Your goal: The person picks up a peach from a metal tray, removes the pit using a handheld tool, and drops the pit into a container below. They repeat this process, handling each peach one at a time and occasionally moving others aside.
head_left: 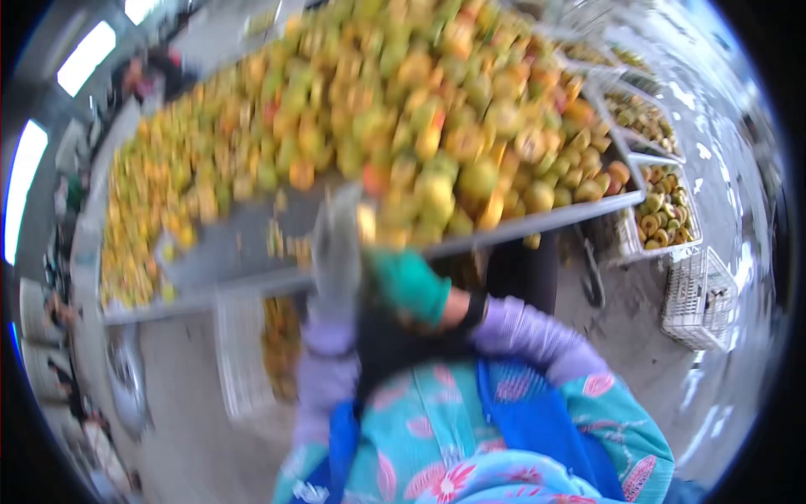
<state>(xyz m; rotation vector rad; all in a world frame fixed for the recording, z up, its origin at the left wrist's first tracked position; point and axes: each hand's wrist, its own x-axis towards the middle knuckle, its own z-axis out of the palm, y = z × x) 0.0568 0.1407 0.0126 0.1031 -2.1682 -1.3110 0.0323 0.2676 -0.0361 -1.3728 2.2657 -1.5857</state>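
A large heap of yellow-green, peach-like fruit (403, 101), many of them cut in halves, covers the metal table (252, 210) in front of me. My left hand (336, 244), in a pale glove, reaches over the table's near edge and is smeared by motion. A yellow-orange piece of fruit (367, 223) shows right beside its fingers. Close by on the right, my right hand (411, 286) wears a green glove and is held low at the table edge, near the left wrist. Its fingers are blurred and partly hidden, and I cannot tell what it holds.
White crates of cut fruit (667, 210) stand on the floor at the right, with another white crate (701, 298) nearer. Below the table's near edge is a white crate (239, 353) beside more fruit (281, 344). Other people (151, 76) are at the far left.
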